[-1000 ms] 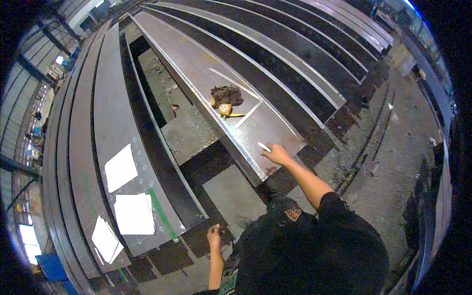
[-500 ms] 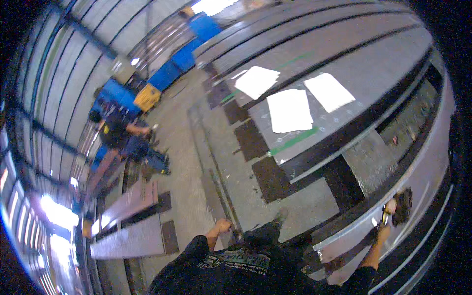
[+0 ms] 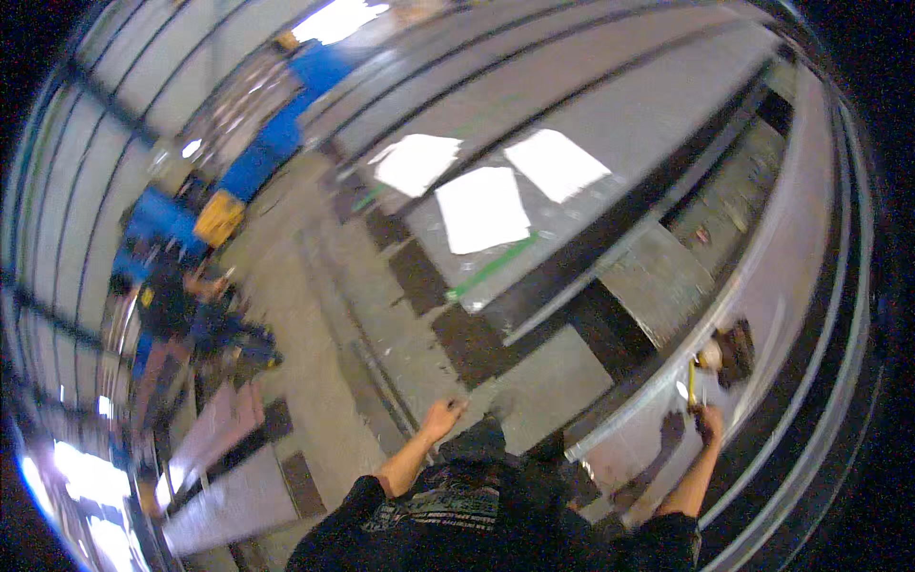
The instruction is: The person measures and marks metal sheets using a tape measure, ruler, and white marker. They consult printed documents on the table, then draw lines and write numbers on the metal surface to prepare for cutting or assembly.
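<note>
My left hand (image 3: 444, 418) is held out low in front of me, above the floor beside a dark rail. Its fingers look closed, and a small dark thing may be in them, too blurred to name. My right hand (image 3: 708, 423) is over a long steel beam (image 3: 658, 448), fingers curled at the lower end of a narrow yellow strip-like tool (image 3: 691, 378). What these fingers grip is hidden. A shadow falls on the beam beside the hand. Past the tool a pale round thing (image 3: 710, 356) rests against a dark brown block (image 3: 736, 352).
White paper sheets (image 3: 483, 212) lie on a large steel plate (image 3: 610, 124) marked with a green stripe (image 3: 494, 269). Dark plates (image 3: 474, 343) sit on the floor (image 3: 315, 381). A co-worker (image 3: 172, 296) bends near blue cabinets (image 3: 257, 157) and a yellow box (image 3: 219, 218) at left.
The whole view has turned, so the scene sits further left. My left arm has reached further forward. My right hand has drawn back slightly from the dark block.
</note>
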Available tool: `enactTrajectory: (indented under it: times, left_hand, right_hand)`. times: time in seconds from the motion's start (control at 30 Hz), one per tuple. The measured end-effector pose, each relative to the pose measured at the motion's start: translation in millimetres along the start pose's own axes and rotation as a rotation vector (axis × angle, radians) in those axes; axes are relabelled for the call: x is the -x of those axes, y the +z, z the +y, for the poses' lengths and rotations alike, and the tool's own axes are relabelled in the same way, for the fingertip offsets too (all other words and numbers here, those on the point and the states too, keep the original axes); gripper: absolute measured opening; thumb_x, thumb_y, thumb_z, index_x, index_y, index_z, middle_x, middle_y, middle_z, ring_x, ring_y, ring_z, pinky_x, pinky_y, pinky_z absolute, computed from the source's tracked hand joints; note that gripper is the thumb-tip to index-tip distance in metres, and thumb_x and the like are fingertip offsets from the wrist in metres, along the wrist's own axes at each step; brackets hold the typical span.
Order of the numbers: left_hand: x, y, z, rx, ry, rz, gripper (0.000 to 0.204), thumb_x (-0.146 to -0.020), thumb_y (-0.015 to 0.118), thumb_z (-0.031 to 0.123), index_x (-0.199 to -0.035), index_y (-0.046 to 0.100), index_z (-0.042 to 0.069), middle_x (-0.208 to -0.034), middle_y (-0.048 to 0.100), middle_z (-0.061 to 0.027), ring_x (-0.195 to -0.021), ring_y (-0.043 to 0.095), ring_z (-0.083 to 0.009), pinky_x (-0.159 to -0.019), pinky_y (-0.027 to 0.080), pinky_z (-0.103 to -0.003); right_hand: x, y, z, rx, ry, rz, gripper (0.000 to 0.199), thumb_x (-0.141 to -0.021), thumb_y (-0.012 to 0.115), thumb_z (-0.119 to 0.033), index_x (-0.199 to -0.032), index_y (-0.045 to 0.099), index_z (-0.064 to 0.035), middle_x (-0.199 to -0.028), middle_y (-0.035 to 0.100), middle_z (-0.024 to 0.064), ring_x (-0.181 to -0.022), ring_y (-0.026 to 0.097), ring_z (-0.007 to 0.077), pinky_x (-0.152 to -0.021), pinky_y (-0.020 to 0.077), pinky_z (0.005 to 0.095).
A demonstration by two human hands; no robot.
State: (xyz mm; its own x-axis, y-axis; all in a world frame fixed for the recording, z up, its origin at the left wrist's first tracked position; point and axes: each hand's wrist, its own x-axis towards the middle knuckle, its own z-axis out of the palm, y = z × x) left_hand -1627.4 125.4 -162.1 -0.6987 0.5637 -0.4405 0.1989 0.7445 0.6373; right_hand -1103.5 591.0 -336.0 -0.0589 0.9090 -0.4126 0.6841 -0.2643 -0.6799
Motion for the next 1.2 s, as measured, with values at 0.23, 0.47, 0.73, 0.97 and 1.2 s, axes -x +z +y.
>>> enactTrajectory:
  times: [0.23,0.47,0.73,0.97,1.2]
  left_hand:
    - [-24.1,51.1,253.5,0.371,0.330,-0.569,0.028,-0.096,0.059,0.022,-0.110,0.065,-0.001,-0.095,0.070,-0.0101,-0.083,0.067,-0.0177,-0.074,0.054,-0.032]
    - [11.6,119.9,340.0,0.120,0.517,-1.139,0.045,-0.101,0.051,0.028,-0.130,0.053,-0.005,-0.112,0.064,-0.0129,-0.099,0.063,-0.0194,-0.078,0.053,-0.029]
    - [-3.8,154.4,353.3,-0.354,1.095,-1.477,0.029,-0.098,0.050,0.016,-0.115,0.065,-0.002,-0.089,0.066,-0.0142,-0.077,0.060,-0.0206,-0.070,0.047,-0.035]
    - [33.1,287.3,383.8,-0.765,2.087,-1.388,0.019,-0.090,0.056,0.009,-0.103,0.069,0.007,-0.097,0.060,-0.0161,-0.090,0.061,-0.0359,-0.078,0.050,-0.045]
    - [71.7,458.1,346.1,-0.855,2.191,-1.543,0.014,-0.085,0.063,0.012,-0.093,0.073,0.009,-0.094,0.065,-0.0125,-0.087,0.063,-0.0330,-0.078,0.051,-0.042]
  right_hand:
    - [217.3,2.4,-184.8,-0.436,-0.110,0.021,0.029,-0.079,0.071,-0.021,-0.097,0.065,0.0001,-0.076,0.065,0.0064,-0.067,0.058,0.0137,-0.060,0.0467,0.0301]
    - [330.6,44.5,-289.5,-0.122,-0.226,0.552,0.032,-0.079,0.066,-0.021,-0.103,0.058,-0.0012,-0.095,0.061,0.0175,-0.082,0.061,0.0413,-0.074,0.0496,0.0482]
    - [390.0,112.7,-325.9,-0.254,0.101,1.009,0.036,-0.081,0.071,-0.029,-0.104,0.060,-0.0043,-0.096,0.060,0.0128,-0.083,0.063,0.0347,-0.068,0.0530,0.0424]
    - [426.2,118.9,-232.3,-0.221,0.584,1.284,0.032,-0.087,0.064,-0.037,-0.113,0.065,-0.0177,-0.107,0.061,0.0114,-0.086,0.065,0.0359,-0.075,0.0543,0.0458]
    - [394.9,116.9,-73.1,-0.225,0.743,1.182,0.031,-0.084,0.070,-0.031,-0.110,0.068,-0.0142,-0.106,0.062,0.0092,-0.096,0.063,0.0333,-0.079,0.0520,0.0429]
